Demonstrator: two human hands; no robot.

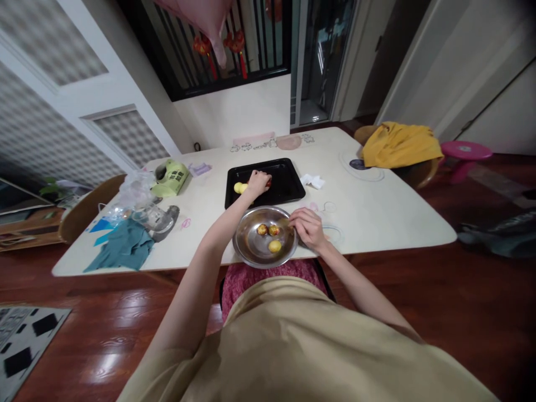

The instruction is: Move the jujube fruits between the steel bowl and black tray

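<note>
My left hand (259, 183) reaches over a black baking tray (293, 195), its fingers curled round a small dark red round piece (269, 182) that is mostly hidden. Just left of that hand, pale yellow round pieces (240, 187) lie on the tray. Nearer to me stands a steel bowl (247, 248) with two speckled reddish-yellow balls (273, 230) and one plain yellow ball (274, 246) inside. At the bowl's right rim my right hand (307, 228) has its fingers pinched together; what is between the fingertips is too small to tell.
A crumpled white tissue (312, 181) lies right of the tray. On the left of the table are a green bag (171, 177), clear plastic (136, 190), a clear container (157, 218) and a teal cloth (123, 244). Yellow clothing (400, 145) hangs over a chair at right.
</note>
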